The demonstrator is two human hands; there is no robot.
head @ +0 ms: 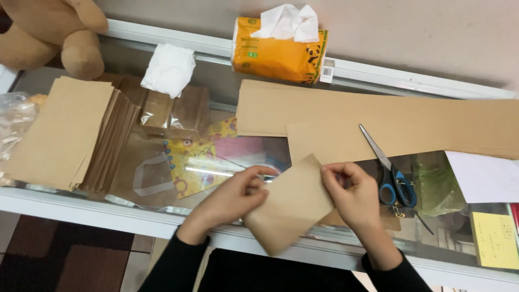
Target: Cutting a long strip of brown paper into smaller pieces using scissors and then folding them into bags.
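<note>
A small folded piece of brown kraft paper (292, 208) is tilted above the near edge of a glass counter (227, 103). My left hand (235, 194) pinches its left edge and my right hand (351, 194) pinches its upper right edge. Blue-handled scissors (392, 176) lie just right of my right hand, blades pointing up and left. Long brown paper sheets (378, 121) lie behind the hands.
A stack of cut brown sheets (67, 132) lies at left, beside wrapped brown packets (175, 111). An orange tissue pack (278, 51), a crumpled white tissue (168, 69) and a plush toy (54, 30) sit at the back. White paper (484, 176) and a yellow notepad (494, 240) lie at right.
</note>
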